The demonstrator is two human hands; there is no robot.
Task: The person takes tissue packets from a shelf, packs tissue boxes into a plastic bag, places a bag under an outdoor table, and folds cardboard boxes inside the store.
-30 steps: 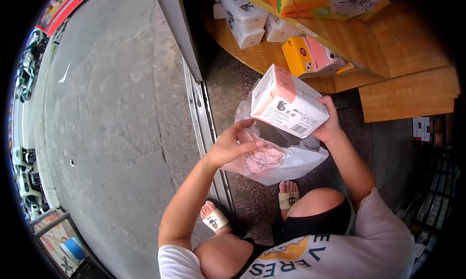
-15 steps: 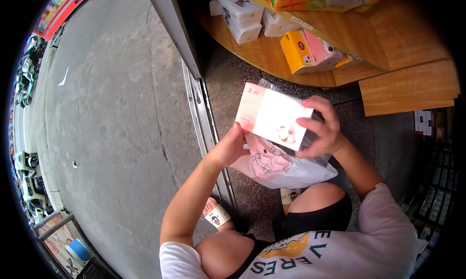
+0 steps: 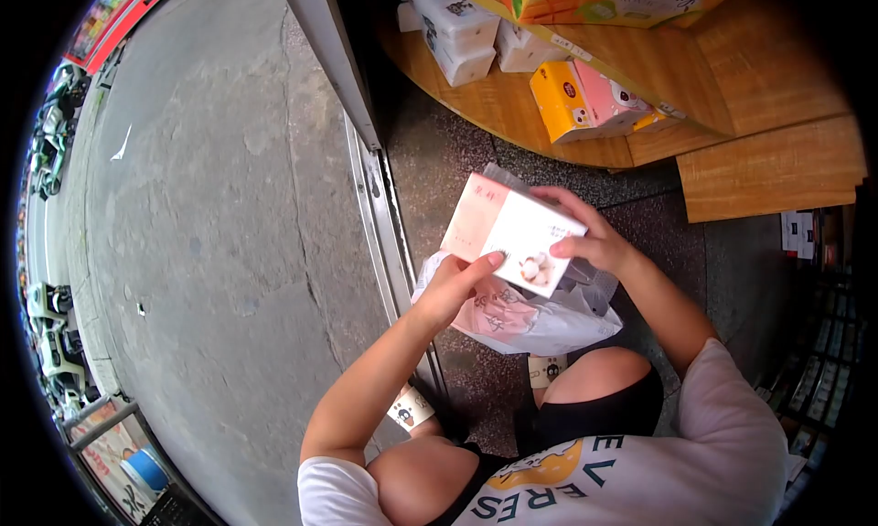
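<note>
A pink-and-white box (image 3: 517, 224) printed with a cotton boll is tilted between my two hands, above my knees. My left hand (image 3: 455, 288) is closed on its lower left edge, thumb lying across the white face. At the right side, my right hand (image 3: 590, 233) grips the box with the thumb on the front and fingers over the far edge. Clear plastic shows behind the box. Just beneath it hangs a crumpled white-and-pink plastic bag (image 3: 549, 323), partly covered by the box and my left hand. Whether either hand also holds the bag is hidden.
A curved wooden shelf (image 3: 658, 146) stands ahead, carrying white wrapped packs (image 3: 457, 37), a yellow-and-pink carton (image 3: 585, 96) and a large yellow box (image 3: 604, 0). A metal door track (image 3: 380, 215) runs along my left, with grey pavement (image 3: 210, 252) beyond.
The box has turned clockwise and come slightly lower. My left thumb has moved onto its white face. My right hand has shifted its fingers toward the far edge. The bag has shifted underneath.
</note>
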